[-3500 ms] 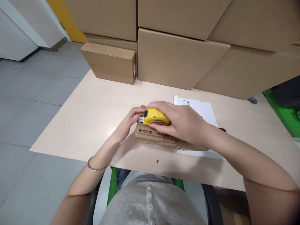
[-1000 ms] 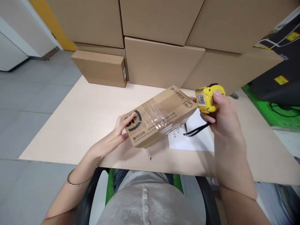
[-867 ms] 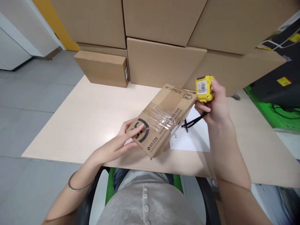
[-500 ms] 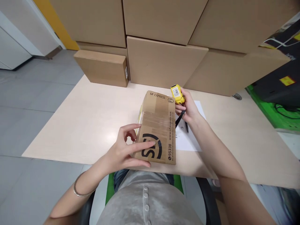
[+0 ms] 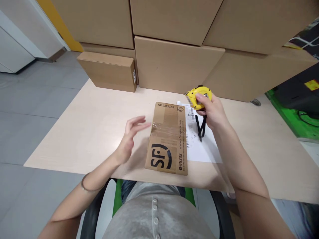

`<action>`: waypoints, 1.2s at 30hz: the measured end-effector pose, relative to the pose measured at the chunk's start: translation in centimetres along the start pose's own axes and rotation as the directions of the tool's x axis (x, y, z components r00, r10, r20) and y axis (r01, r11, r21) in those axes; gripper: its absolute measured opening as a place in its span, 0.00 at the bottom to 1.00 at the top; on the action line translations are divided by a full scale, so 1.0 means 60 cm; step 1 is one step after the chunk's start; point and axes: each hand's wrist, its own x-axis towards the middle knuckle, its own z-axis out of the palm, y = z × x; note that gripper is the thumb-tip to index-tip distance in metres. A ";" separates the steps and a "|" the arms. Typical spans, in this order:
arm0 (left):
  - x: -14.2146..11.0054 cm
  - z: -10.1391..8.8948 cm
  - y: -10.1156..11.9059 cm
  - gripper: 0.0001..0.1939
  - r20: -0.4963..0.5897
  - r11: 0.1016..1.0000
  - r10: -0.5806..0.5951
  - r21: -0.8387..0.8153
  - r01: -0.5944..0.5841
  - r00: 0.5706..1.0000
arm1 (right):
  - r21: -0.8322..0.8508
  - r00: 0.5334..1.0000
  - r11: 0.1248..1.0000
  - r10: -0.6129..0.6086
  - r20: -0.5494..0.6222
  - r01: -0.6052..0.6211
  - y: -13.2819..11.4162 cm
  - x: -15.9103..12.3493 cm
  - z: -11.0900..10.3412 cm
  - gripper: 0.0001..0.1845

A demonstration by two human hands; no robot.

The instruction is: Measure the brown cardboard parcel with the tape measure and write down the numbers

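Note:
A brown SF Express cardboard box [image 5: 169,136] lies on the table in front of me, tape across its top and black print facing up. Just left of it, my left hand [image 5: 128,139] hovers with fingers stretched out, holding nothing. My right hand [image 5: 211,111] grips a yellow tape measure [image 5: 199,96] above the table, beyond the box's upper right corner. From the tape measure hangs a black wrist strap [image 5: 203,127]. Under it, a printed sheet of paper [image 5: 206,149] lies partly covered by the box, with a black pen [image 5: 198,127] on it.
A smaller closed carton [image 5: 109,74] stands at the table's back left. Large cardboard boxes [image 5: 174,63] form a wall along the back edge. On the right, dark equipment [image 5: 294,89] stands on a green surface [image 5: 286,116]. Chair armrests flank my lap.
My left hand has let go of the box and drawn off to the left. The box now lies flat. My right hand has moved right with the tape measure and turned it.

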 end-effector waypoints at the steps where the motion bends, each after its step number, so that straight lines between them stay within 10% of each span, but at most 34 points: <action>1: 0.021 0.000 -0.009 0.35 -0.025 0.997 -0.074 -0.039 0.073 0.997 | -0.077 0.998 0.995 -0.062 0.006 0.063 -0.012 -0.006 0.000 0.23; 7: 0.138 0.032 -0.048 0.36 0.062 0.905 -0.268 -0.326 0.273 0.961 | -0.376 0.881 0.821 -0.291 0.373 0.431 -0.066 -0.047 0.051 0.19; 12: 0.147 0.051 -0.067 0.34 0.143 0.818 -0.293 -0.475 0.325 0.946 | -0.390 0.781 0.729 -0.314 0.540 0.563 -0.078 -0.044 0.094 0.13; 18: 0.138 0.037 -0.071 0.20 0.137 0.903 -0.216 -0.348 0.251 0.967 | -0.457 0.780 0.675 -0.295 0.552 0.579 -0.083 -0.043 0.086 0.11; 29: 0.143 0.024 -0.056 0.17 0.165 0.977 -0.079 -0.184 0.110 0.983 | -0.582 0.934 0.753 -0.120 0.336 0.306 -0.070 -0.098 -0.068 0.14; 36: 0.141 0.018 -0.062 0.16 0.163 0.984 -0.039 -0.167 0.066 0.986 | -0.557 0.920 0.754 -0.158 0.359 0.347 -0.064 -0.089 -0.060 0.13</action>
